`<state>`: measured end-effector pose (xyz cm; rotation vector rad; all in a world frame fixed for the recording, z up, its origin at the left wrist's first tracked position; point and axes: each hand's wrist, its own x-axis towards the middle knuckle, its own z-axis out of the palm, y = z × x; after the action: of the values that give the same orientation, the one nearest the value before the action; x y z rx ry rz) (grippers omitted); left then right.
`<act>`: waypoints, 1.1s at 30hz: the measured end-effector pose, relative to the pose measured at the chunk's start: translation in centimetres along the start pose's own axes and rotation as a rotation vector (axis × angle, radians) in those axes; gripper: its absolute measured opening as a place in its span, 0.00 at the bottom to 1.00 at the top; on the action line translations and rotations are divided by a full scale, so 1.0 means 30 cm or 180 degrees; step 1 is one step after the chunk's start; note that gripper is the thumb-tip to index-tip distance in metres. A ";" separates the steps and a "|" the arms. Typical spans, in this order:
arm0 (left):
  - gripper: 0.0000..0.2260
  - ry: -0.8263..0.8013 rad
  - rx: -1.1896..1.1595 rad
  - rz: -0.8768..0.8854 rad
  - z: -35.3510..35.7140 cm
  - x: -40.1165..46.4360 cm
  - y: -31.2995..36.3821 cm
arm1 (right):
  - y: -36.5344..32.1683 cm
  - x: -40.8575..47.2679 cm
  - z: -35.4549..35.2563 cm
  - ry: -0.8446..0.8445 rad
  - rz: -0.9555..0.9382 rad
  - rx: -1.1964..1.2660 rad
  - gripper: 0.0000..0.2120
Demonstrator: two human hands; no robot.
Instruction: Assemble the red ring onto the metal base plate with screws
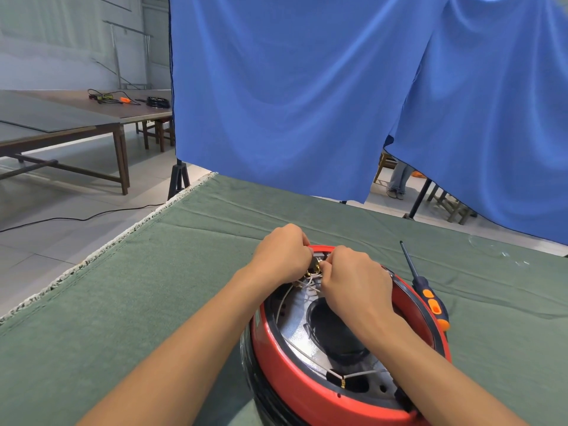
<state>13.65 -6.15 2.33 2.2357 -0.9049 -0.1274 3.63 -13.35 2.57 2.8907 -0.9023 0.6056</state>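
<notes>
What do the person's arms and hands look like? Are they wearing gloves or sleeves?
No gloves and no sleeves show. Both forearms are bare from the bottom of the picture up to the wrists. The left hand and the right hand are bare too, with no watch, ring or bracelet that shows.

Screwdriver [430, 298] lies right of ring [295, 379], on cloth [153, 302].

left hand [281, 252] + right hand [353, 279] pinching wires [310, 279] | red ring [295, 376] far rim | screwdriver [430, 298] beside
</notes>
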 end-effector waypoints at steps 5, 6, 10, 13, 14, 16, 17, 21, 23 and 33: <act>0.09 -0.0021 0.0037 0.0008 0.001 0.000 0.003 | -0.011 -0.001 -0.006 -0.0095 0.0062 0.0029 0.05; 0.10 -0.0019 0.0037 0.0007 0.001 -0.001 0.004 | -0.013 -0.001 -0.007 -0.0103 0.0088 0.0087 0.05; 0.10 -0.0034 0.0027 -0.0020 -0.002 -0.002 0.009 | -0.020 0.012 -0.006 -0.0161 0.0218 0.0338 0.08; 0.10 -0.0097 0.0021 -0.0074 -0.008 -0.008 0.017 | -0.022 0.018 -0.005 -0.0161 0.0263 0.0419 0.09; 0.11 -0.0130 -0.0029 -0.0104 -0.010 -0.009 0.017 | -0.024 0.017 -0.006 -0.0151 0.0277 0.0420 0.10; 0.12 -0.0192 -0.0121 -0.0146 -0.015 -0.007 0.017 | -0.028 0.017 -0.005 -0.0115 0.0298 0.0408 0.10; 0.12 -0.0226 -0.0142 -0.0151 -0.018 -0.006 0.017 | -0.029 0.017 -0.004 -0.0100 0.0307 0.0413 0.10; 0.11 -0.0302 -0.0480 -0.0160 -0.028 -0.006 0.015 | -0.018 0.022 0.007 -0.0147 0.0316 0.0510 0.11; 0.12 -0.0356 -0.0760 -0.0187 -0.039 -0.011 0.004 | -0.003 0.023 0.005 -0.0205 0.0328 0.0604 0.14; 0.10 0.0408 -0.1033 -0.0377 -0.030 0.003 -0.059 | 0.002 -0.018 -0.023 0.0038 -0.0261 0.1152 0.09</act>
<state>15.03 -4.79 1.89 1.9690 -0.6332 -0.1704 2.96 -12.99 3.00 3.2145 -0.7337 0.8585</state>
